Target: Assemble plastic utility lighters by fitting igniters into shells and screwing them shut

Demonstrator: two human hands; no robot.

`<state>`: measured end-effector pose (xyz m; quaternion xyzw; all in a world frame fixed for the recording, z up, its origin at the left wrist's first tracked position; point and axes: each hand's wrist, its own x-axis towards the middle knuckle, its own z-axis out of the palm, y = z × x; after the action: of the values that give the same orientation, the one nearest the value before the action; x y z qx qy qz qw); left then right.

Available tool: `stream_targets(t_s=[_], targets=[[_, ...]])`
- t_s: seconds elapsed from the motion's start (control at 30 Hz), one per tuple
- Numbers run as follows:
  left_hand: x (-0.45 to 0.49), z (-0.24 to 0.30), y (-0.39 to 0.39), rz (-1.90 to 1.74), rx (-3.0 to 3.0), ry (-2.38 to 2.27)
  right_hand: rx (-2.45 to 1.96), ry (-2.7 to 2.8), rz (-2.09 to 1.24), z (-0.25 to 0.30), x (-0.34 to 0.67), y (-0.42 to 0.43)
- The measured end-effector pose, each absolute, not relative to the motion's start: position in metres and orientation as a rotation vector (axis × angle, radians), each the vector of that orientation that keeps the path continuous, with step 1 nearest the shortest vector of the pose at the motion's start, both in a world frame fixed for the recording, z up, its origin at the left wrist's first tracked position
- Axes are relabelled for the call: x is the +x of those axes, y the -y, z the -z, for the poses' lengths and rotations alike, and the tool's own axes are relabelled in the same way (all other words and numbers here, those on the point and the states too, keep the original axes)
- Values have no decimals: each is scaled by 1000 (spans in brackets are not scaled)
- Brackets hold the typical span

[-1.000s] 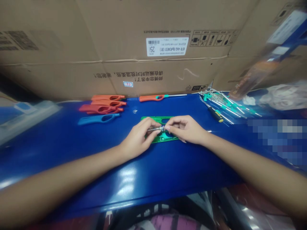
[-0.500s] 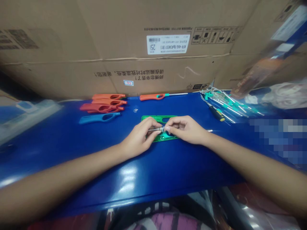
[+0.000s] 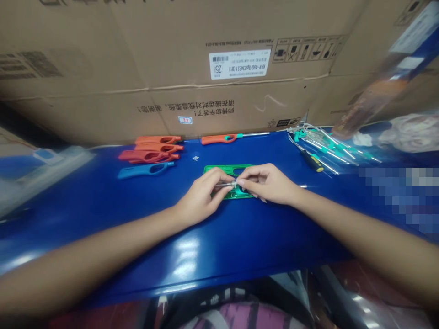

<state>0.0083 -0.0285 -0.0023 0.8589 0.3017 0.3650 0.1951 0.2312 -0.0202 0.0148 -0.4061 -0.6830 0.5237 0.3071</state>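
My left hand (image 3: 204, 189) is closed, with thumb and fingertips pinching a slim metallic piece (image 3: 225, 184). At the piece's right end sits a small pale fitting (image 3: 235, 184), and the fingertips of my right hand (image 3: 269, 183) are closed on it. Just below both hands lie green lighter casing halves (image 3: 214, 169) on the blue table. Teal parts and a thin wire show inside the nearer half, partly covered by my fingers. A metal rod tip (image 3: 303, 186) pokes out to the right of my right wrist.
Orange and red lighter casings (image 3: 156, 156) and a blue one (image 3: 146, 170) lie left. An assembled orange lighter (image 3: 221, 139) rests by the cardboard (image 3: 154, 107). Several teal-and-metal lighter rods (image 3: 325, 145), a screwdriver (image 3: 313, 162) and a bottle (image 3: 368, 109) are right.
My hands stay together over the green casing with the same grip on the small metallic piece. The whole view has shifted slightly; the right fingertips have barely moved.
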Motion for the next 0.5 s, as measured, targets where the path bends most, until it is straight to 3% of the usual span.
stream_targets(t_s=[0.5], targets=[[6,2,30,-1102,2369,-828,-911,1858,-1257,-8,233,16]])
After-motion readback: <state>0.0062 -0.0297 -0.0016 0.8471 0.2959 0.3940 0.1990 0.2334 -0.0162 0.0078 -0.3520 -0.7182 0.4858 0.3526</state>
